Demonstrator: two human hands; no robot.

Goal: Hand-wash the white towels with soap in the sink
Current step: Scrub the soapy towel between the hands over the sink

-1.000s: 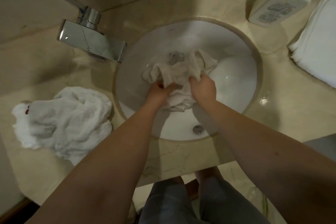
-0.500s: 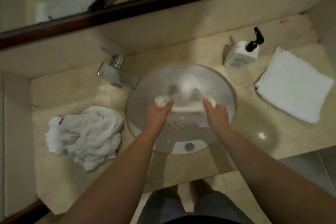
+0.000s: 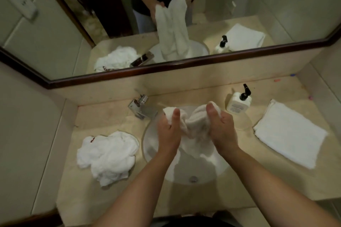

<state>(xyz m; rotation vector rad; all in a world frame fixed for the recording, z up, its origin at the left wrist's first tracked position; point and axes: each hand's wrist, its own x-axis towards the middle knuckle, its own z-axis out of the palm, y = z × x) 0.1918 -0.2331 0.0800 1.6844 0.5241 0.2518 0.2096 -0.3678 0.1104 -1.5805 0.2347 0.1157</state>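
Note:
A wet white towel (image 3: 192, 125) hangs above the round white sink (image 3: 149, 145), lifted by its top edge. My left hand (image 3: 168, 132) grips its left corner, thumb up over the cloth. My right hand (image 3: 220, 129) grips the right corner the same way. The towel's lower part drapes down into the basin, partly hidden behind my hands. A white soap bottle (image 3: 238, 102) with a black pump stands on the counter to the right of the sink.
A crumpled white towel (image 3: 108, 155) lies on the beige counter left of the sink. A folded white towel (image 3: 289, 132) lies at the right. The chrome tap (image 3: 141, 107) sits behind the sink's left side. A mirror (image 3: 166, 20) runs along the back wall.
Both hands have risen, lifting the towel from the basin and spreading it by its top corners. My head has tilted up, bringing the mirror into view.

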